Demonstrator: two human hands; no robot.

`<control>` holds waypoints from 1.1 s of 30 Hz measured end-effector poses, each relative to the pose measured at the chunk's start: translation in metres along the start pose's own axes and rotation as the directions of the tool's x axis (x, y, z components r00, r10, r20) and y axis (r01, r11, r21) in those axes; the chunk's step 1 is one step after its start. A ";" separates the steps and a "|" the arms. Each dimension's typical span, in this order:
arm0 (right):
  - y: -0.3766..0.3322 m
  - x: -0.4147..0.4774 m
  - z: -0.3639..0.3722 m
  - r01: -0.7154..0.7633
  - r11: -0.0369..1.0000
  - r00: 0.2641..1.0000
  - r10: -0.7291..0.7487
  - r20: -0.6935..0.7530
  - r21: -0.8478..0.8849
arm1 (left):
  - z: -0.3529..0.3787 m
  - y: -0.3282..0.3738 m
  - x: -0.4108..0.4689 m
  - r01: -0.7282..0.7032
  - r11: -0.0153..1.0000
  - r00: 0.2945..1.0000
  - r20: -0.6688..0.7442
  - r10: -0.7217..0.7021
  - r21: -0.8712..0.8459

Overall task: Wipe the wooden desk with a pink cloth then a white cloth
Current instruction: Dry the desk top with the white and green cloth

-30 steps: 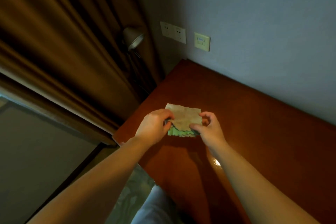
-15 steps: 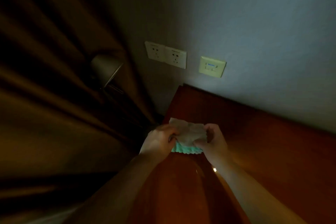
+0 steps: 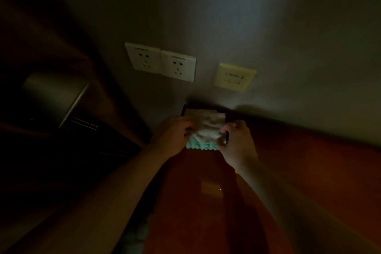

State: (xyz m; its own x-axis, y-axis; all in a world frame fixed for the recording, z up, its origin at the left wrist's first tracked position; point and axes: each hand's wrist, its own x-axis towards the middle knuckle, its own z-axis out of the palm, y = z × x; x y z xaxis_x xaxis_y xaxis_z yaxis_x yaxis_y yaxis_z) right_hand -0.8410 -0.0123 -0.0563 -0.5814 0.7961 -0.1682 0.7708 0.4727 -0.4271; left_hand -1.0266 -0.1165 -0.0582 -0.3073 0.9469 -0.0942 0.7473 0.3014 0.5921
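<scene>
At far-left corner of desk (image 3: 309, 171), hard against wall (image 3: 268, 27): left hand (image 3: 175, 136) and right hand (image 3: 237, 142) pinch pale cloth (image 3: 208, 128) by its sides; wood runs on rightward.

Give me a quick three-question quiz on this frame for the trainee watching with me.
1. True or false: the left hand and the right hand both grip the pale cloth.
2. What colour is the scalloped cloth edge showing beneath the pale one? A red, B green, C black.
3. Fill in: on the wall above the wooden desk there are ___ white sockets beside one yellowish plate.
Key: 1 true; 2 B; 3 two.
</scene>
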 end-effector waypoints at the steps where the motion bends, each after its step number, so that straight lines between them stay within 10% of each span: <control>1: 0.002 0.001 0.002 0.047 0.996 0.999 -0.049 -0.016 -0.076 | 0.000 -0.004 0.001 -0.024 0.999 1.000 0.000 0.024 0.023; 8: 0.003 0.023 -0.002 0.389 0.920 0.916 -0.382 0.123 -0.039 | 0.000 -0.030 0.020 -0.271 0.928 0.962 0.101 0.253 0.255; 33: 0.012 0.027 0.025 0.479 0.867 0.876 -0.462 0.140 -0.138 | 0.017 -0.048 0.029 -0.365 0.892 0.927 0.191 0.323 0.266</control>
State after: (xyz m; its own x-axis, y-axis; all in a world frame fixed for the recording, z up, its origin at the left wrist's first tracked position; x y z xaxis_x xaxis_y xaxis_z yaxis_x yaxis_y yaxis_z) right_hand -0.8542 0.0055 -0.0883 -0.9015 0.4263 -0.0747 0.4258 0.8430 -0.3287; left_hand -1.0613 -0.1011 -0.1030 0.0690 0.9964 -0.0490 0.9355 -0.0475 0.3500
